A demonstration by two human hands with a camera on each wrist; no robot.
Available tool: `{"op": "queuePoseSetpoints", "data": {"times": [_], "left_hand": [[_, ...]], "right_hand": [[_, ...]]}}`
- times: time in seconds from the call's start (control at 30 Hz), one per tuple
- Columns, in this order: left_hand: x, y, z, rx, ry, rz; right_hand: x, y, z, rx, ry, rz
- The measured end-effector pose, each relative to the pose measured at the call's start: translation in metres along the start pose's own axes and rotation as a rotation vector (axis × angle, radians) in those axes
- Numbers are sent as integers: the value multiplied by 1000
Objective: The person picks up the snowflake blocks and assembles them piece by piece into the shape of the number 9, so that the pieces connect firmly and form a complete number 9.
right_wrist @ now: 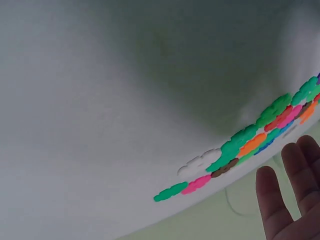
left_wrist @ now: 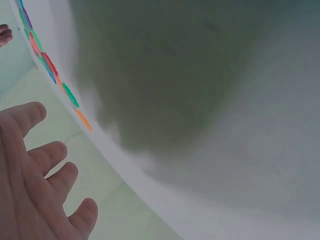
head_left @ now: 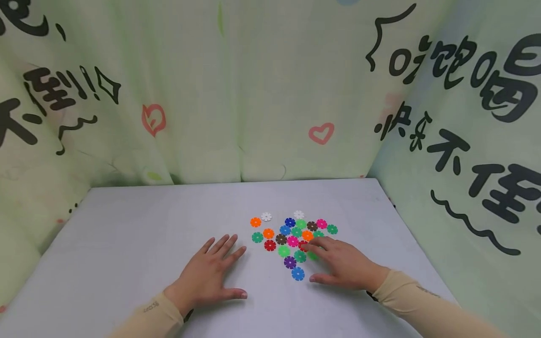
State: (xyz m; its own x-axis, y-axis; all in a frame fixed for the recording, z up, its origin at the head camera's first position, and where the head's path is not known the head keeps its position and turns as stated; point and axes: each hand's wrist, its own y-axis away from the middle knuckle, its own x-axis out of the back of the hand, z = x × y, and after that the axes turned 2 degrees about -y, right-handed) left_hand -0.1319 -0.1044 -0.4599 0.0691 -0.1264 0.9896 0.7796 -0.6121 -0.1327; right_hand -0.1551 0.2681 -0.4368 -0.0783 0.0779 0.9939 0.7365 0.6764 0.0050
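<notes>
Several notched, flower-shaped plastic discs point(head_left: 292, 241) in many colours lie flat and close together on the white table point(head_left: 139, 234). To their left, my left hand point(head_left: 211, 274) is spread low over the table, palm down, holding nothing. My right hand point(head_left: 344, 263) reaches over the right side of the cluster with its fingers extended. Its fingertips overlap a red disc point(head_left: 302, 245) in the head view, and the hand partly covers a light green disc point(head_left: 313, 256). In the right wrist view its straight fingers point(right_wrist: 272, 200) show beside the row of discs, with nothing between them.
Two white discs point(head_left: 266, 217) point(head_left: 298, 214) lie at the back of the cluster. A blue disc point(head_left: 297, 273) is nearest the front, between the hands. Pale green curtains point(head_left: 241, 94) with black lettering and hearts stand behind the table and along both sides.
</notes>
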Motion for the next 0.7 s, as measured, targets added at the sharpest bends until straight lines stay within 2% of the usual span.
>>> {"op": "queuePoseSetpoints", "data": {"times": [0.17,0.33,0.7], "left_hand": [[-2,-12,10,-24,22,-64],[1,-24,20,-43,66,-62],[-13,-46,34,-5,129,-112]], "right_hand": [[-5,-4,-6,27,-22,-16],[-10,-8,-10,32,-35,-24],[-19,-12,-10,61,-69,-17]]}}
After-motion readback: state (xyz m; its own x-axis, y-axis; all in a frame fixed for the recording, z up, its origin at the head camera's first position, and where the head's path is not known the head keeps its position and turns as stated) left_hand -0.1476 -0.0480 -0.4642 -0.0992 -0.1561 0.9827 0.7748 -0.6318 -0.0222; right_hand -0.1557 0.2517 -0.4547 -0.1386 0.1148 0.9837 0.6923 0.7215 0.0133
